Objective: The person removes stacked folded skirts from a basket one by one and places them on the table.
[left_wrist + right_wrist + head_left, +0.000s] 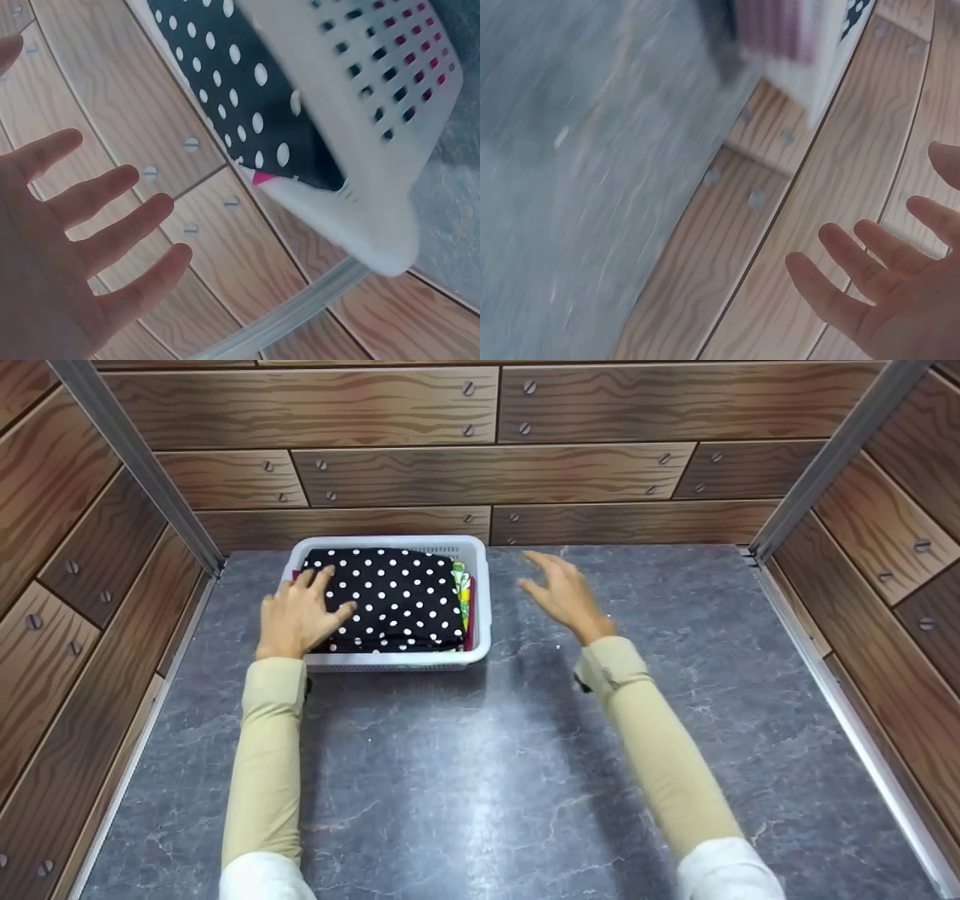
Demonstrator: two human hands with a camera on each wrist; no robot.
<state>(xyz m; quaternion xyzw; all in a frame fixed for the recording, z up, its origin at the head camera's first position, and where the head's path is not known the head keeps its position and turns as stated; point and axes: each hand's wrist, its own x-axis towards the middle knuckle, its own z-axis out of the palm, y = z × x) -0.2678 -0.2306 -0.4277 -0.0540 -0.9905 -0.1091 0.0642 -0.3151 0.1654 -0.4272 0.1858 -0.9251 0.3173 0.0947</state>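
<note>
A white plastic basket [486,607] stands on the grey floor toward the back left. On top inside it lies a folded black cloth with white dots [390,592]. Beside that cloth, a strip of yellow-green printed fabric [463,596] and some dark red fabric show along the right wall. My left hand [294,615] hovers over the basket's left side with fingers spread, holding nothing; the left wrist view shows a gap between its fingers and the rim. Right of the basket, my right hand [562,592] is in the air, fingers extended and holding nothing.
Wood-patterned panels [495,472] close off the back and both sides. Grey metal strips [847,720] run along the side edges of the marbled grey surface [420,780]. The basket stands close to the back panel.
</note>
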